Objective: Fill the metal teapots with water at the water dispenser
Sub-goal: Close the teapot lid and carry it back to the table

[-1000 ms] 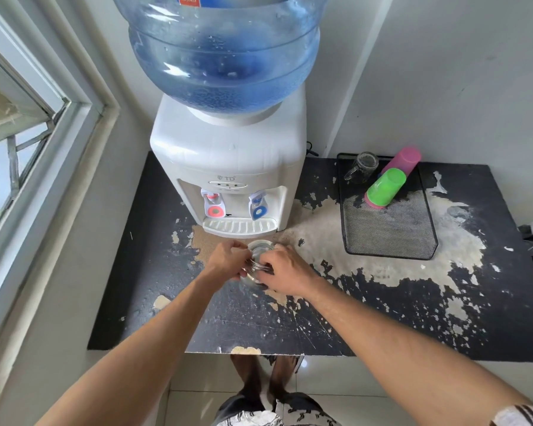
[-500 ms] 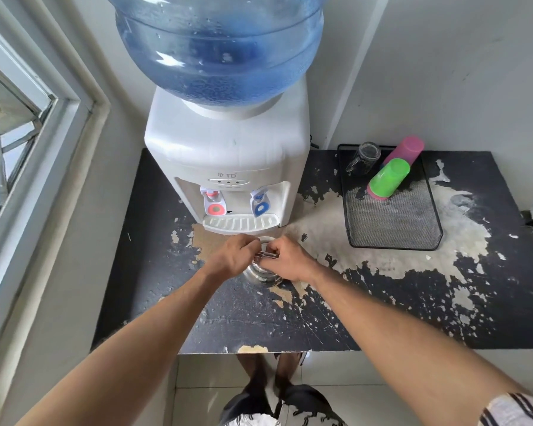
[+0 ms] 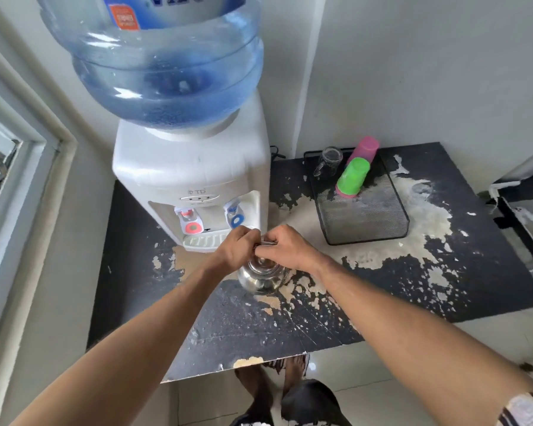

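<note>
On the worn black table, before the white water dispenser, we now see more of the shiny round metal teapot than half a second ago. Our left hand and right hand both grip its thin handle from above, under the blue tap.

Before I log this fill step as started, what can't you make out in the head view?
- Teapot: its handle and lid area are covered by the left hand and right hand; water level unseen.
- Blue tap: its outlet is hidden behind the left hand.
- Bottle: its top is cut off by the frame edge.
</note>
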{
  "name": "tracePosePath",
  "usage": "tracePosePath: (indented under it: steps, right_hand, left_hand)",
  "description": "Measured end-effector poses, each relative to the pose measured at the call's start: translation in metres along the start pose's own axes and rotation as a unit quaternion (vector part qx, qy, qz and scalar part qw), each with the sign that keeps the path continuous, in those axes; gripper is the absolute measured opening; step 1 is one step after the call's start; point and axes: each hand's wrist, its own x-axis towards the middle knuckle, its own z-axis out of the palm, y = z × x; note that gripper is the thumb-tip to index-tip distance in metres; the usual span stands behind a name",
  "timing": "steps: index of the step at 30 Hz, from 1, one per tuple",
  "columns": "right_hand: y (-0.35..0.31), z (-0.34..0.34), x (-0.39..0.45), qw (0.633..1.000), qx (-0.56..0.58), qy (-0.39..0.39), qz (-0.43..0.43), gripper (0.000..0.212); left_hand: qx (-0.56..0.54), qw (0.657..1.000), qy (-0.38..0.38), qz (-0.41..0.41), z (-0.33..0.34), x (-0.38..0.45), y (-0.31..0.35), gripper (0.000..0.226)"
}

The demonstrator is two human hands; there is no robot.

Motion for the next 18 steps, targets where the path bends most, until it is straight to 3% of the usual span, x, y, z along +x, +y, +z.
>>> tracePosePath:
  steps: [6, 12, 18]
  right_hand:
    - [0.015, -0.05, -0.038, 0.995, -0.017, 0.095, -0.002, 0.034]
    - [0.055, -0.118, -0.103, 0.986, 0.023, 0.166, 0.014, 0.046]
    - [0.113, -0.192, -0.202, 0.968, 0.059, 0.239, 0.048, 0.029]
  left_hand:
    - [0.032, 0.998, -0.05, 0.022, 0.041, 0.007, 0.055, 0.028]
    - [0.093, 0.983, -0.121, 0.103, 0.122, 0.013, 0.117, 0.032]
    - [0.142, 0.963, -0.172, 0.152, 0.241, 0.004, 0.184, 0.023]
